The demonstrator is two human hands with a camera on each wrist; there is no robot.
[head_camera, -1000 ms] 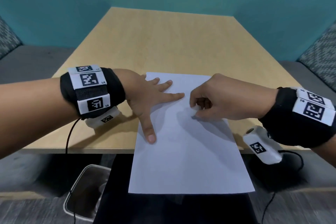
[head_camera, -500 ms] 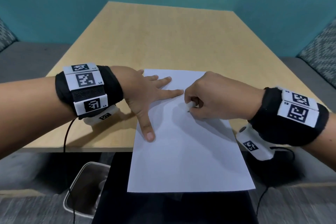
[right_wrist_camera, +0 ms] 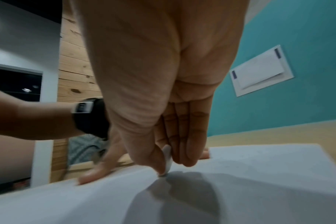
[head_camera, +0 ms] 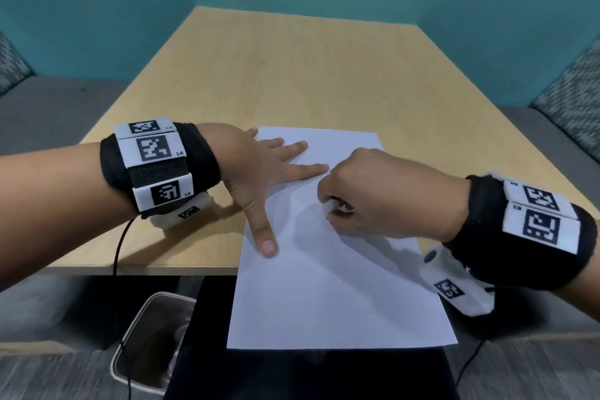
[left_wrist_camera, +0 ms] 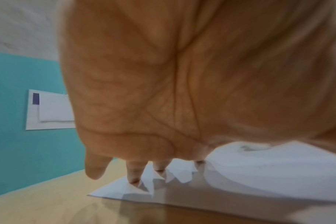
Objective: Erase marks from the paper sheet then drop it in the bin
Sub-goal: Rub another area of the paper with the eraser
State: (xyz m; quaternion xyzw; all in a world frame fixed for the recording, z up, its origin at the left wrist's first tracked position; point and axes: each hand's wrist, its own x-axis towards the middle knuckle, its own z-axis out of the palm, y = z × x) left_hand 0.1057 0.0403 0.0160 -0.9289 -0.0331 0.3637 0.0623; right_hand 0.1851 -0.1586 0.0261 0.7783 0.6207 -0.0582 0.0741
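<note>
A white paper sheet (head_camera: 324,286) lies on the wooden table (head_camera: 292,75), its near part hanging over the front edge. My left hand (head_camera: 276,178) lies flat with spread fingers on the sheet's upper left part, pressing it down. My right hand (head_camera: 337,208) pinches a small white eraser (head_camera: 328,206) between thumb and fingers, its tip touching the paper near the middle. In the right wrist view the eraser (right_wrist_camera: 167,160) meets the sheet (right_wrist_camera: 240,189) below my right hand (right_wrist_camera: 169,165). In the left wrist view my left hand's fingertips (left_wrist_camera: 134,178) rest on the paper (left_wrist_camera: 259,181). No marks show clearly.
A bin (head_camera: 152,344) with a pale rim stands on the floor below the table's front left edge. Grey benches with patterned cushions (head_camera: 571,97) flank the table. A teal wall rises behind it. Cables hang from both wristbands.
My right hand with the eraser has slid a little left and towards me across the paper. My left hand stays pressed on the sheet.
</note>
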